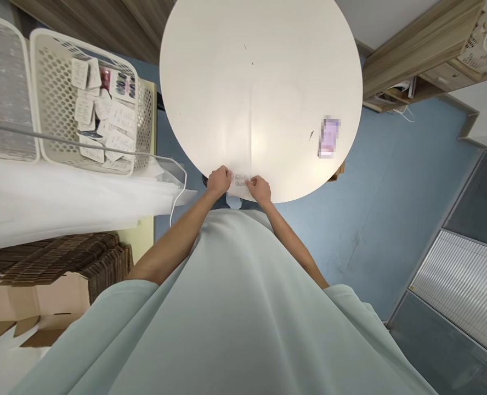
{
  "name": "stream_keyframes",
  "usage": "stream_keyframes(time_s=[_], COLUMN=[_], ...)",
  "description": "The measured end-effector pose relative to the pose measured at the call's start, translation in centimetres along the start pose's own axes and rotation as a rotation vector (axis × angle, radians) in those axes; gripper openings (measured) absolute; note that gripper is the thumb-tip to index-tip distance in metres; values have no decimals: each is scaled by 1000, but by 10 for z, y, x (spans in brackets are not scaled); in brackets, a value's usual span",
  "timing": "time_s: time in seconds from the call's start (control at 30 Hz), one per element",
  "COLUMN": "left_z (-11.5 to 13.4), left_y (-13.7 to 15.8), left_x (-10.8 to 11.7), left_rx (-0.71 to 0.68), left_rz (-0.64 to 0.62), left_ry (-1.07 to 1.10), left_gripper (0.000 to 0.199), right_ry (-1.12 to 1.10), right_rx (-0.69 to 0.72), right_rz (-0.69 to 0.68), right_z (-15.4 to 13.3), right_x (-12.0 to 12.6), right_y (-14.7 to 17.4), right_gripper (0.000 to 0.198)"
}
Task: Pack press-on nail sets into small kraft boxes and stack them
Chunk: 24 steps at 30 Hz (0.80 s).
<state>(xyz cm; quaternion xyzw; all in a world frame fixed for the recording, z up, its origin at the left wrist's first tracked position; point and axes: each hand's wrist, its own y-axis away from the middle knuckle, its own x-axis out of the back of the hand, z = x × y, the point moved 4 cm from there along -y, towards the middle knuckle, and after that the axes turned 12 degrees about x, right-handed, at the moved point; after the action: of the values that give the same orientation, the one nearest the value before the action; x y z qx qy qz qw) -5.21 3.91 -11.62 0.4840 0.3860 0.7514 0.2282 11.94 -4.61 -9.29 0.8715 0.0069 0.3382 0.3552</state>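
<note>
Near the front edge of the round white table [264, 49], a small clear plastic piece with rounded bumps [241, 180] lies between my two hands. Its exact kind is hard to make out against the white top. My left hand [219, 181] is closed, with thumb and fingers pinching at the left end of the piece. From the other side, my right hand [260, 189] pinches the right end, its fingertips close to the bumps. Both hands are low over the tabletop.
To the left stands a white perforated basket [46, 104] with several cards and packs in it. Beside it is another basket [29, 82] of clear plastic. A white cable [181, 192] hangs nearby. Flattened cardboard [99, 263] is stacked below. A blurred purple phone-like object [329, 137] lies on the table's right.
</note>
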Motion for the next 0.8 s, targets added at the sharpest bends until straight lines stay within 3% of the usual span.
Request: stream_keyframes(time_s=[0.33,0.43,0.5,0.57,0.67,0.8], left_z=[11,9,11,15,18,12], left_y=[12,16,23,32,47,54], left_x=[3,7,12,12,1,-12], left_rx=[59,16,-132,-384,-696,-762], left_rz=[55,107,187,215,112,34], left_ry=[-115,-99,-85,-102,-199,-345], left_gripper=[33,38,45,50,51,61], right_ry=[-145,-158,-160,-161,-168,-194], right_rx=[-73,-74,-70,-60,-54,-60], right_rz=[-24,-17,-18,-18,-24,-49], right_z=[-5,-4,-2,1,4,8], right_x=[5,6,5,5,4,5], right_y=[-1,-1,-3,-5,-8,-12], right_gripper=[21,20,19,19,20,24])
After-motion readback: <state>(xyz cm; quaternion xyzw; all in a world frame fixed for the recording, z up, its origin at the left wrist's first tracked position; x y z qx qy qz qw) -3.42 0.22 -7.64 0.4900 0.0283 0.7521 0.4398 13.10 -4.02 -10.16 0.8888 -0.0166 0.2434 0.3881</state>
